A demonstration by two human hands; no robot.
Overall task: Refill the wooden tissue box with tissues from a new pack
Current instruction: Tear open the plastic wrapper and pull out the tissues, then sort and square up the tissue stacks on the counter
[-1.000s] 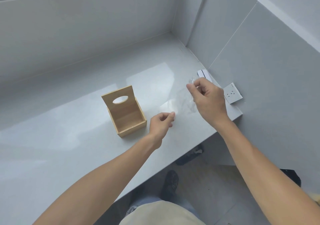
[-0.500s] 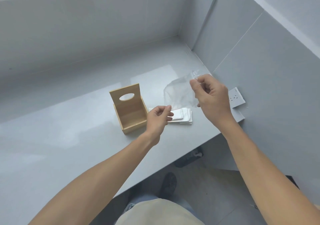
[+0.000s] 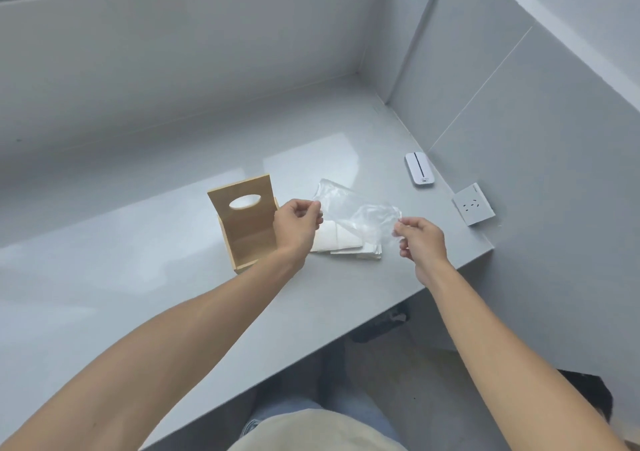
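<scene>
The wooden tissue box (image 3: 244, 222) stands on the grey counter (image 3: 138, 277) with its lid raised, the oval slot facing me, and its inside looks empty. A stack of white folded tissues (image 3: 346, 242) lies on the counter just right of the box. Above them I hold an empty clear plastic wrapper (image 3: 356, 213) stretched between both hands. My left hand (image 3: 296, 227) pinches its left edge in front of the box. My right hand (image 3: 420, 241) pinches its right end.
A small white device (image 3: 419, 168) lies near the right wall. A white wall socket (image 3: 473, 203) sits on that wall by the counter's corner. The counter's front edge runs diagonally below my hands; the floor and my legs lie beneath it.
The wrapper has come away from the tissues, which now lie bare on the counter. My left hand rose to grip the wrapper's left edge, and my right hand lowered.
</scene>
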